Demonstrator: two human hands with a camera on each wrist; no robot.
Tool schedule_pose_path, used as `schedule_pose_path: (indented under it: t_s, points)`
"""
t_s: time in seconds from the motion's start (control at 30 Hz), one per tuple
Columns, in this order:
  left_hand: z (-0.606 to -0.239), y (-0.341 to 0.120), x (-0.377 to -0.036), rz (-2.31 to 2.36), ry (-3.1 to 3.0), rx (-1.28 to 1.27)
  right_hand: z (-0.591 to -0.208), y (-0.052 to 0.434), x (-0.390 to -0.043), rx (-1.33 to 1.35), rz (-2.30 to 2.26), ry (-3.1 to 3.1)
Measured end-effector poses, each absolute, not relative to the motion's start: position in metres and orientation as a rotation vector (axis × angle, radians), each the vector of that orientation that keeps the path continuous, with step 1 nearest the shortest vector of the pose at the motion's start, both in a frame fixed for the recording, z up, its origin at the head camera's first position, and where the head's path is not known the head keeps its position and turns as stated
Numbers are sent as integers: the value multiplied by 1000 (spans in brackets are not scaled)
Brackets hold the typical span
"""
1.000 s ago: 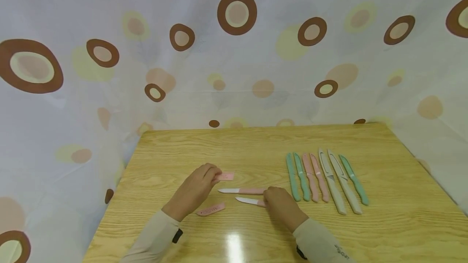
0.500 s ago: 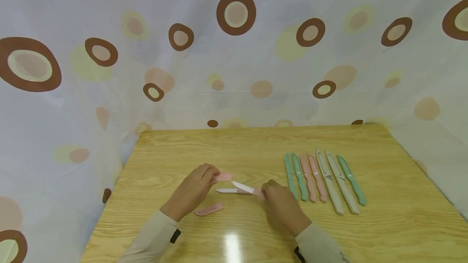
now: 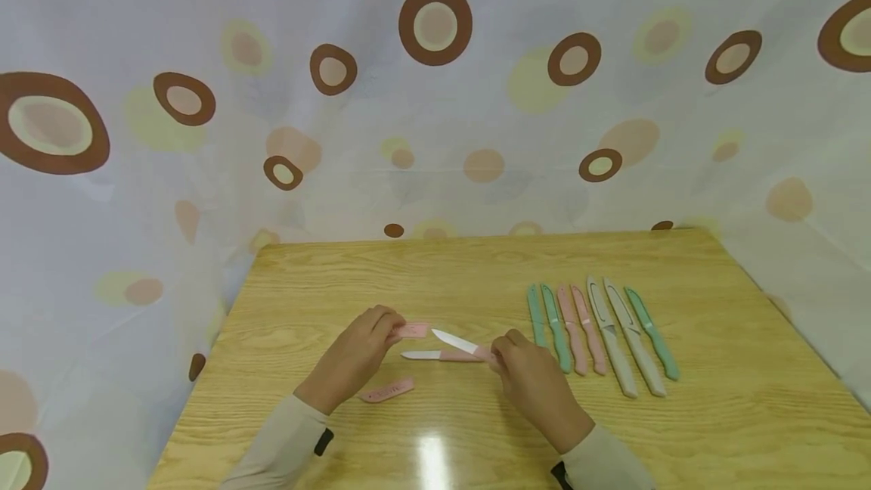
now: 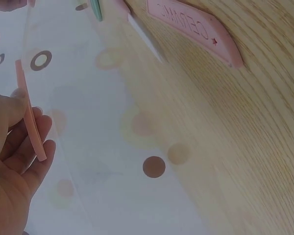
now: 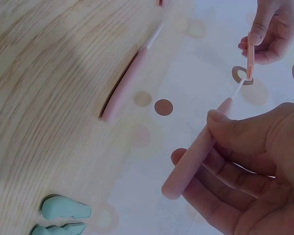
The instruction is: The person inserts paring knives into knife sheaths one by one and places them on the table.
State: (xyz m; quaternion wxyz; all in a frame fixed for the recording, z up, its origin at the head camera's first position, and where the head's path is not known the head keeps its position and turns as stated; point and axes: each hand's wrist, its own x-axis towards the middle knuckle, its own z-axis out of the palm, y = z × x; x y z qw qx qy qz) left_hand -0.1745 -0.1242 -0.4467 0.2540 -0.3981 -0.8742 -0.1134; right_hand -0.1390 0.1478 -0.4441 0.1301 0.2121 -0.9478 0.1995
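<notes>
My left hand (image 3: pixel 361 354) pinches a pink blade sheath (image 4: pixel 30 117) between thumb and fingers, its free end toward the right. Facing it, my right hand (image 3: pixel 534 376) grips the pink handle (image 5: pixel 191 161) of a small knife with a white blade (image 3: pixel 454 341). The blade's tip is right at the sheath's open end. Below, a second pink-handled knife (image 5: pixel 127 83) lies unsheathed on the table, its white blade to the left. Another pink sheath (image 4: pixel 196 29), with CERAMIC lettering, lies on the table nearer to me.
To the right, several sheathed knives lie side by side on the wooden table (image 3: pixel 735 369): green knives (image 3: pixel 656 335), pink knives (image 3: pixel 588 327) and larger beige knives (image 3: pixel 636 335). A patterned curtain (image 3: pixel 442 119) hangs around the back and sides.
My right hand has lifted the nearer pink knife off the table and brought its blade up to the sheath. The left hand stays almost in place with the sheath.
</notes>
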Motion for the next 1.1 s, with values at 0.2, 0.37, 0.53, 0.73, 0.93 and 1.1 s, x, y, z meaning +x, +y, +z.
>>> schedule_pose_path:
  t_s: [0.2,0.37,0.53,0.73,0.93,1.1]
  points:
    - [-451,-125,-175,-313,-2376,-1084,-445,144,-141,678,535,-2736]
    - [-451,-125,-174,-315,-2403,-1105,-444,144,-140,721,504,-2700]
    - [-452,-124,-173,-339,-2420,-1125,-444,145,-139,738,408,-2699]
    - [-455,-117,-172,-362,-2394,-1205,-445,141,-139,780,379,-2647]
    - [-458,-107,-171,-375,-2398,-1231,-446,132,-137,809,362,-2638]
    - [-460,-103,-168,-337,-2411,-1241,-446,128,-135,818,360,-2646]
